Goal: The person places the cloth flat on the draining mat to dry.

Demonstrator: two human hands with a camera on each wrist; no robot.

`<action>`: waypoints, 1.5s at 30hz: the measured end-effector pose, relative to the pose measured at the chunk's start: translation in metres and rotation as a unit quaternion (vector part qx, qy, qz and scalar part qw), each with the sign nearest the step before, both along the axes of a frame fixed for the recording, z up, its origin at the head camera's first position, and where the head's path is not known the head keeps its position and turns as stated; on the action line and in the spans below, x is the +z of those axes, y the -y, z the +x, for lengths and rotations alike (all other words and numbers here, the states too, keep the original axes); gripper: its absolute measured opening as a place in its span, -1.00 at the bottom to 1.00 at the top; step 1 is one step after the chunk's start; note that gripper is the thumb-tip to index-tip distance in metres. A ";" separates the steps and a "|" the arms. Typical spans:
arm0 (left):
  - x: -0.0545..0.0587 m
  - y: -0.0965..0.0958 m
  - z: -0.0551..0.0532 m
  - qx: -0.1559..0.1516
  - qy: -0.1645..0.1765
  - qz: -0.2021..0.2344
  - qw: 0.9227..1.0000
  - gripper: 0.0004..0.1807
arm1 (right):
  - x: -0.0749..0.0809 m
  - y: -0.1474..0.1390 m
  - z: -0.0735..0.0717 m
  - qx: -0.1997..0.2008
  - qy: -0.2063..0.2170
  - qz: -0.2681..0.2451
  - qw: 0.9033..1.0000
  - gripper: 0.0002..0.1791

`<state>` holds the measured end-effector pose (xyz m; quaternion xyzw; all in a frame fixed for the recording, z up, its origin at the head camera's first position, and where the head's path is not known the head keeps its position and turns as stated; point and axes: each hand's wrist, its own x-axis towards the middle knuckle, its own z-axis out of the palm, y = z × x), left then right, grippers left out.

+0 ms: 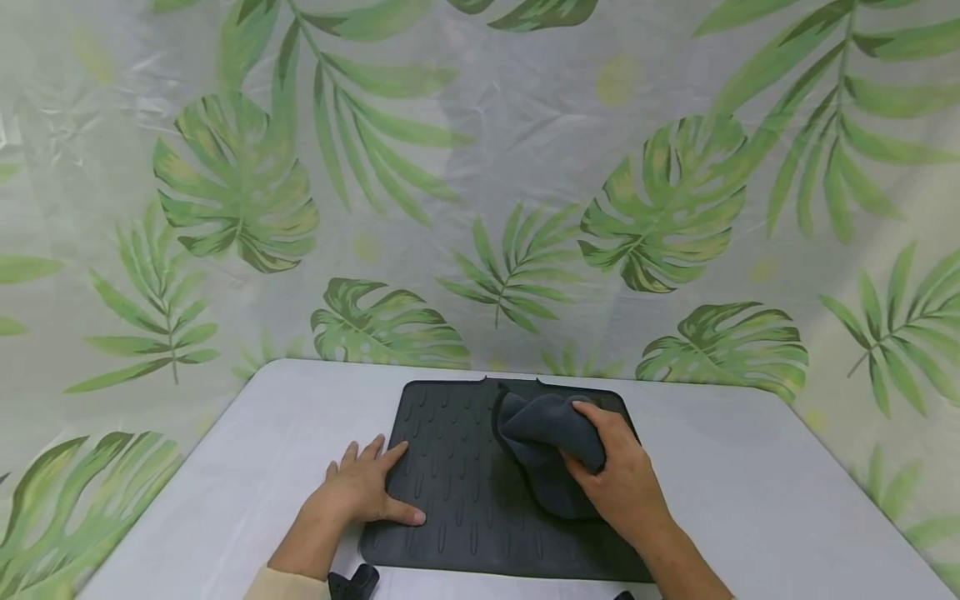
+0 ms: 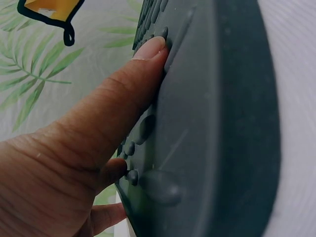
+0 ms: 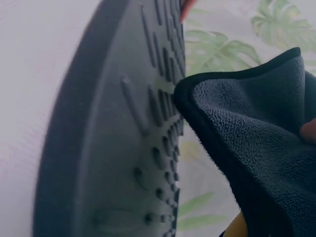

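Observation:
A dark grey rubber mat (image 1: 450, 483) with raised oblong ridges lies on the white table. My left hand (image 1: 356, 487) rests at its left side with fingers spread. In the left wrist view its thumb (image 2: 113, 89) lies against the ridged surface. My right hand (image 1: 626, 467) grips a bunched grey microfiber cloth (image 1: 543, 425) over the mat's right half, thumb on the near side and fingers over the top. Black edging trims the cloth (image 3: 261, 128), and a yellow underside (image 2: 52, 10) shows in the left wrist view.
The white table (image 1: 750, 475) extends on both sides of the mat. Behind it hangs a pale sheet (image 1: 525, 167) printed with green leaves. Small black devices, such as the one near the left wrist (image 1: 354, 582), show at the bottom edge.

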<state>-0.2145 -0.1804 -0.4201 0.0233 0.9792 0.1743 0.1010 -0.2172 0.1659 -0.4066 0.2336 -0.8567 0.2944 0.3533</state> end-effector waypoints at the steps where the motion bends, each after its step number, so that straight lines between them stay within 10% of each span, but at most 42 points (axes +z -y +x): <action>1: 0.000 0.000 0.000 0.000 -0.001 -0.001 1.000 0.29 | -0.002 0.001 0.000 -0.001 0.004 -0.003 1.000 -0.17; 16: -0.002 0.002 -0.001 0.005 0.000 0.005 1.000 0.30 | -0.019 0.014 -0.004 -0.008 0.026 -0.036 0.999 -0.04; 27: -0.001 0.002 -0.002 0.003 -0.001 0.004 1.000 0.30 | -0.019 0.014 -0.001 -0.022 0.162 -0.027 0.986 0.06; 45: 0.000 0.000 -0.003 0.008 0.008 -0.009 1.000 0.31 | -0.006 -0.001 -0.004 -0.011 0.249 0.027 0.968 0.06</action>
